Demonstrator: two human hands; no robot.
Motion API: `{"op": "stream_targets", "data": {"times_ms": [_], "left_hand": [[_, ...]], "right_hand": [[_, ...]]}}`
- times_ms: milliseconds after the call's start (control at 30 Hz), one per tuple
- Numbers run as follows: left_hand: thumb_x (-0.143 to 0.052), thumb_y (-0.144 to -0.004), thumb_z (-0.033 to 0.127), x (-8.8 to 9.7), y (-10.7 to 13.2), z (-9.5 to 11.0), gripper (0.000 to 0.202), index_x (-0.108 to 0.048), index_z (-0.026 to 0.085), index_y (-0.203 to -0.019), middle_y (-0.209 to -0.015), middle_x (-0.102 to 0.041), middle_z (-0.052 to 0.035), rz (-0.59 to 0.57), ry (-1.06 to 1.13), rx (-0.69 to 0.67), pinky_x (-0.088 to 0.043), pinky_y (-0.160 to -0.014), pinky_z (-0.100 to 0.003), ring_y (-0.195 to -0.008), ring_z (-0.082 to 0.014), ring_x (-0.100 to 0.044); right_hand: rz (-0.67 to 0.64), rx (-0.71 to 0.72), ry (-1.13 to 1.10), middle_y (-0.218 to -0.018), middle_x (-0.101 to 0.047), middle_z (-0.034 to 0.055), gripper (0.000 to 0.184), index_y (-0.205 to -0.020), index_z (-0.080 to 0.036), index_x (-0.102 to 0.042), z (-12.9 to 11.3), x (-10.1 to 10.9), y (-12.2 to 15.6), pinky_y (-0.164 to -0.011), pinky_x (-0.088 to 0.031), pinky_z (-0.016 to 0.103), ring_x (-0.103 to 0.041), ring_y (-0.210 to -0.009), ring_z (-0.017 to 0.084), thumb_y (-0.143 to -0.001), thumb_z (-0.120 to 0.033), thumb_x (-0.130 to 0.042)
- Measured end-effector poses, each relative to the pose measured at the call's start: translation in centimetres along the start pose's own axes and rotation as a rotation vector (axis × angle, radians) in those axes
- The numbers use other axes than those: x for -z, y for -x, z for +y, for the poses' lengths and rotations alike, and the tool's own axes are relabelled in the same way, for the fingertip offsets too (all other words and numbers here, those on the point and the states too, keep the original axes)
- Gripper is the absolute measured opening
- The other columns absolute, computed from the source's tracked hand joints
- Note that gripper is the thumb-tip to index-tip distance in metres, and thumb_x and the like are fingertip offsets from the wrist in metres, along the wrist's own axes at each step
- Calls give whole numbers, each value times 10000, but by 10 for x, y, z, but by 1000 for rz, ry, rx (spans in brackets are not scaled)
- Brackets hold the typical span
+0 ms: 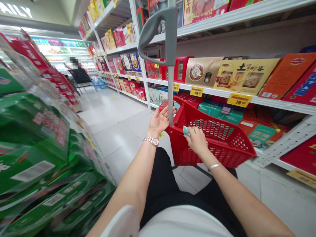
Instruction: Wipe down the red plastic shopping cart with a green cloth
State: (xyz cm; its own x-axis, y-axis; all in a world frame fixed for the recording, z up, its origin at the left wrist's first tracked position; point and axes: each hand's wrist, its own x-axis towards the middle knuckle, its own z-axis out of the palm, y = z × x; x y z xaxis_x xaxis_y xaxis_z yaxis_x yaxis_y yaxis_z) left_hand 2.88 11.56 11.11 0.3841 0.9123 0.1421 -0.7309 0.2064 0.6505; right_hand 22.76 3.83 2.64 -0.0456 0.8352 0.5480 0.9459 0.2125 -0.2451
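A red plastic shopping basket [217,121] with perforated sides stands in front of me, and a metal pole with a grey loop handle [172,36] rises from its near left corner. My left hand [159,122] is open, palm up, with its fingers reaching past the pole at the basket's corner; the fingertips are partly behind the pole. Over the basket's near rim, my right hand [197,140] is closed on a small pale green cloth [186,130], which sticks out beside the thumb. Most of the cloth is hidden in the fingers.
White shelves [222,24] with gift boxes and yellow price tags [239,100] line the right side. Stacked green packages [34,131] stand close on the left. Tiled floor [118,131] runs back to a black chair [80,77] and a person [74,62].
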Motion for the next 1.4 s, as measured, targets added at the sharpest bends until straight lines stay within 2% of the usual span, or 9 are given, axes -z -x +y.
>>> {"op": "stream_targets", "data": {"times_ms": [200,333,467,667,800,900,1000,1233,1400], "left_hand": [[-370,-1027,470,8,9,6,479,-732,160,-1077,-1112,-777,-101,8,-77,-61,-483,-1090,-397,-1226,-234,-650],[-330,-1026,515,17,18,12,523,-734,188,-1087,-1185,-756,-92,-2,-133,-100,-456,-1118,-427,-1304,-236,-590],[-404,-1007,516,21,27,17,458,-742,209,-1036,-1216,-740,-82,18,-206,-97,-464,-1102,-402,-1284,-227,-602],[-620,-931,282,4,35,22,141,-730,203,-969,-945,-753,-15,13,-244,-30,-536,-963,-300,-861,-121,-707],[-682,-888,352,-15,36,20,191,-713,177,-958,-762,-646,8,-67,-329,-13,-571,-885,-340,-665,-98,-619],[-661,-892,475,-22,39,18,293,-667,198,-799,-670,-529,19,-121,-378,19,-568,-724,-315,-571,-90,-514],[-666,-871,547,-26,44,15,390,-586,207,-696,-644,-449,31,-146,-447,-13,-480,-565,-253,-525,-77,-429],[-557,-901,645,-26,52,9,485,-491,226,-667,-570,-426,54,80,-717,-405,-441,-569,-246,-512,-95,-412],[-617,-882,594,-16,48,16,419,-518,227,-707,-578,-488,60,176,-886,-513,-449,-576,-235,-513,-91,-457]], "right_hand": [[-85,150,-140,-1261,-565,161,450,-1372,-220,-555,-58,1,-35,-939,-422,431,-506,-1054,306,-950,-365,-614],[-100,133,-82,-1198,-587,151,438,-1374,-227,-564,-60,2,-24,-913,-418,410,-515,-1016,299,-956,-348,-611],[-78,75,17,-1113,-614,135,395,-1344,-242,-598,-7,6,19,-851,-411,385,-527,-950,279,-956,-321,-595],[-71,-43,246,-1071,-651,134,333,-1242,-235,-661,118,34,85,-740,-401,366,-558,-923,281,-924,-318,-607],[-123,-44,235,-1006,-661,112,251,-1131,-256,-702,150,48,90,-744,-406,354,-576,-937,272,-897,-322,-639],[-186,-13,154,-990,-656,90,194,-1065,-256,-718,130,48,77,-767,-413,345,-574,-889,246,-890,-312,-655],[-223,80,-6,-1019,-648,78,231,-1132,-258,-696,80,42,57,-812,-425,340,-574,-923,235,-912,-305,-644],[-206,203,-122,-1095,-622,93,342,-1286,-263,-637,-43,24,9,-831,-417,350,-544,-986,256,-948,-317,-632],[-165,191,-81,-1063,-622,89,360,-1312,-284,-616,-37,17,16,-812,-399,344,-541,-958,249,-953,-273,-620]]}}
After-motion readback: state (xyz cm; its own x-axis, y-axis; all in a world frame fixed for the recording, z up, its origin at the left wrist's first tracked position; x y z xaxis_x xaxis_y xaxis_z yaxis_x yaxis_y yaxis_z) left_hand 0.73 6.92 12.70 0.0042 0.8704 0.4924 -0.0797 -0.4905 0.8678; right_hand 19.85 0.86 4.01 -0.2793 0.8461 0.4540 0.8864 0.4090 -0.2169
